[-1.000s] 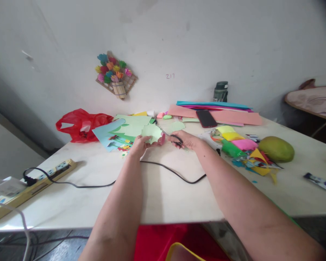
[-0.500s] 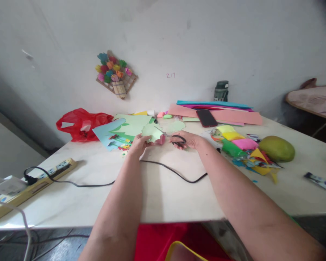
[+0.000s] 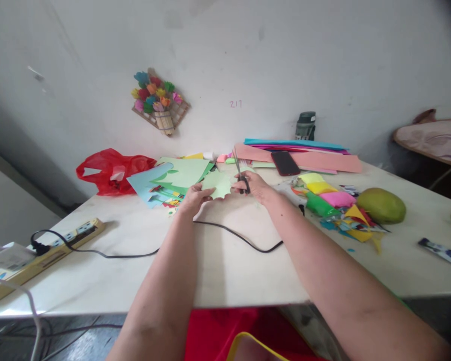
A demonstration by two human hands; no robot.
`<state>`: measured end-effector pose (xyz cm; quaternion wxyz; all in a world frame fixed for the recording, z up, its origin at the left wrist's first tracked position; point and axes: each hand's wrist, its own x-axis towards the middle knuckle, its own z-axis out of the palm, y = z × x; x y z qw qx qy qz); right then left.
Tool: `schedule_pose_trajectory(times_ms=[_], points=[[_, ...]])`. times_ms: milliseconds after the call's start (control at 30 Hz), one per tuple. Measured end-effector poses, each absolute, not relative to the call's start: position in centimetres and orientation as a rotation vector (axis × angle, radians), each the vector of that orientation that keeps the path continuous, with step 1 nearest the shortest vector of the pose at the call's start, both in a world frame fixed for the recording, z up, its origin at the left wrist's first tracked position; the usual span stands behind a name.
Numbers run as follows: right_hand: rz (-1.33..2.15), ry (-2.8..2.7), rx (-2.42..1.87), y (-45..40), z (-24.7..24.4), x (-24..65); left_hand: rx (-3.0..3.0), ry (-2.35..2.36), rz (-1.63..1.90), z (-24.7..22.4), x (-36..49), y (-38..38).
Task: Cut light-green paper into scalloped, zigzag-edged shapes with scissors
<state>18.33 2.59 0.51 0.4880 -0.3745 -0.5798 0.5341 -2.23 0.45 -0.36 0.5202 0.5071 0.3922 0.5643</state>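
Wall (image 3: 210,60) reads “217” (image 3: 235,104); right hand (image 3: 258,187) holds scissors (image 3: 243,179).

A handwritten number (image 3: 235,104) is standing on the pale wall (image 3: 210,55) in thin, pinkish-purple strokes; it is reading "217", with the first sign also resembling a letter Z. Whitish marks are showing on the dark bottle (image 3: 306,121) near the wall, but are appearing too small to read. The tube (image 3: 441,251) at the right of the bench (image 3: 248,281) is bearing blue and white printing, too blurred to make out. At the left, the white box (image 3: 12,259) is carrying a label whose print is likewise proving illegible.
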Motion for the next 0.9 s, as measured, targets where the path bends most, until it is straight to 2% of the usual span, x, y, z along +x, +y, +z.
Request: schedule_pose_trajectory(times_ms=[267, 467, 667, 900], points=[[1.201, -1.288, -0.924, 2.1, 1.1, 17.0, 1.155, 0.867, 1.382, -0.4, -1.1, 0.6], [1.089, -1.178, -0.939, 2.1, 1.1, 15.9, 1.121, 0.798, 1.209, -0.6, -0.2, 0.7], [1.126, -1.251, -0.957, 1.4, 1.5, 15.8, 1.114, 0.839, 1.366, -1.0, 0.2, 1.2], [1.217, -1.596, -1.091, 2.0, 1.5, 18.5, 1.049, 0.893, 1.566, -1.1, -0.6, 1.6]])
